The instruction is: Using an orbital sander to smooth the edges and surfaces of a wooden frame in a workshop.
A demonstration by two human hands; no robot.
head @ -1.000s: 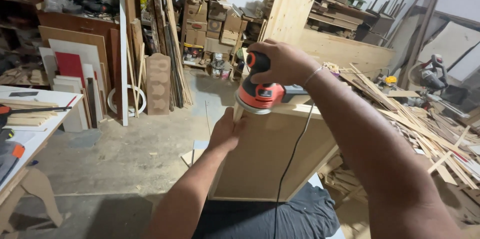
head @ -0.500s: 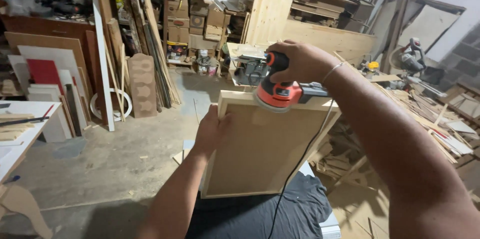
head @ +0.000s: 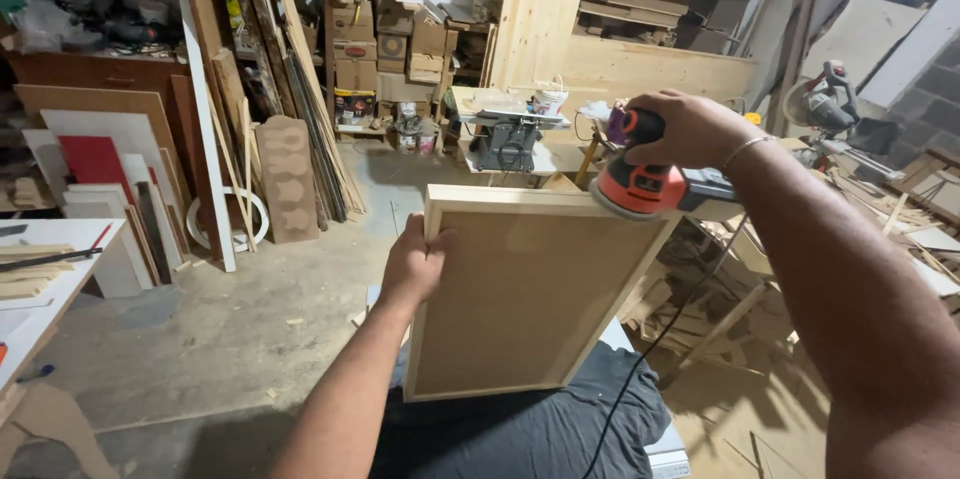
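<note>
Head view, hands and what they hold

Left hand [head: 415,264]: clamped on the left edge of the wooden panel [head: 525,289], thumb on the near face, fingers wrapped round behind the frame.

Right hand [head: 680,129]: closed over the top of the orange sander [head: 645,184], palm down, with a thin bracelet at the wrist.

Wooden panel: a pale framed board stood on edge, leaning a little to the right; its lower edge rests on the dark cloth [head: 520,429] over the person's lap.

Orange sander: sits on the panel's top right corner, its pad touching the upper rail; a black cable [head: 650,359] hangs from it down past the panel's right side.

Head view, the room around

Floor [head: 200,339]: bare concrete, dusty, with small wood scraps lying about.

White table [head: 50,289]: at the left edge of the view, carrying strips of wood and a dark tool.

Leaning boards [head: 90,159]: sheets in white, red and plain wood propped against the left wall, well apart from the hands.

Machine stand [head: 510,134]: a dark bench machine straight behind the panel, with a white bucket on it.

Mitre saw [head: 825,99]: at the right, beyond the right forearm.

Timber stack [head: 620,29]: planks and crates piled along the back wall.

Offcuts [head: 720,309]: loose sticks heaped on the floor just right of the panel.
</note>
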